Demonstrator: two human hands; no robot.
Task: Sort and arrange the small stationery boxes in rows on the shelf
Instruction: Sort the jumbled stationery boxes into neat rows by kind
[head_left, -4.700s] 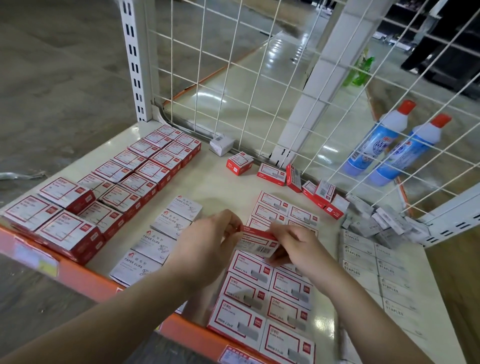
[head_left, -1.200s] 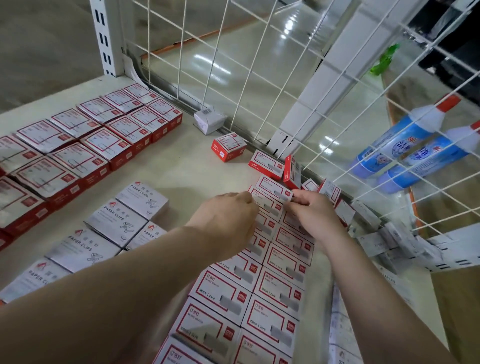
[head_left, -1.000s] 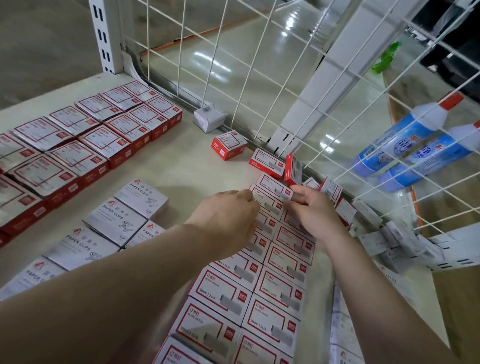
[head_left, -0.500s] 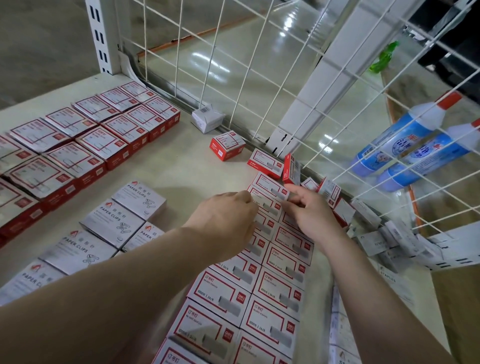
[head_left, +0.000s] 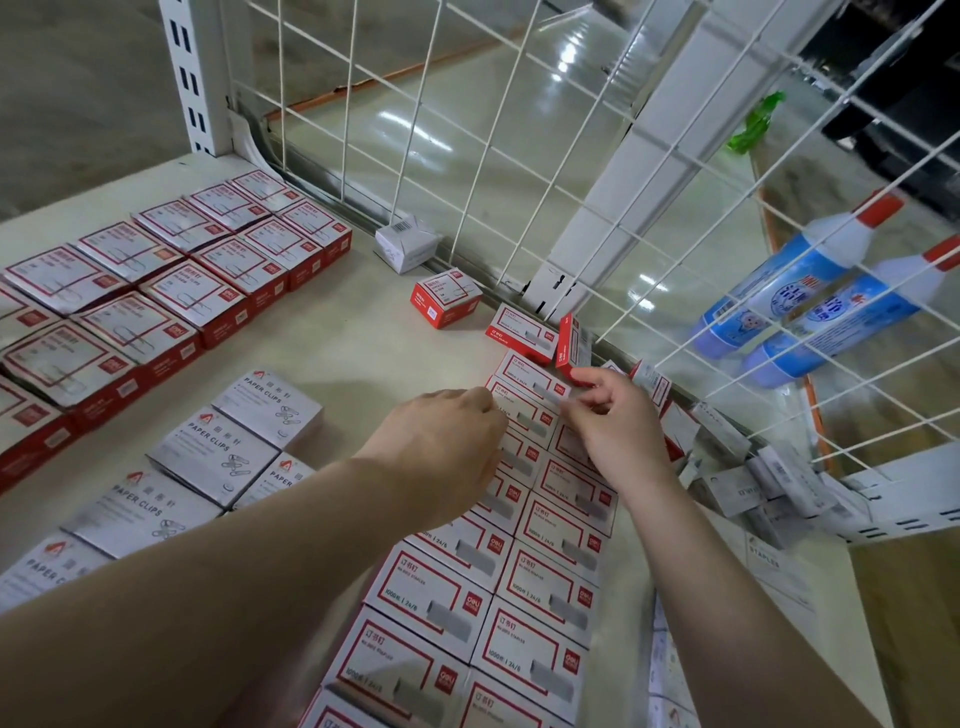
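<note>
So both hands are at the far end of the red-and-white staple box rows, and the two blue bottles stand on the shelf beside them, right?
Not quite. The head view shows both hands, left and right, at the staple box rows, but the two blue bottles lie behind the wire mesh, off the shelf.

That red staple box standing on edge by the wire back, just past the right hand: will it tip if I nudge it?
Probably. The red staple box stands on a narrow side, so a light push should topple it. It looks like stiff card, so likely won't crush. Its neighbour, the flat box, sits close, so it may fall onto that.
</note>
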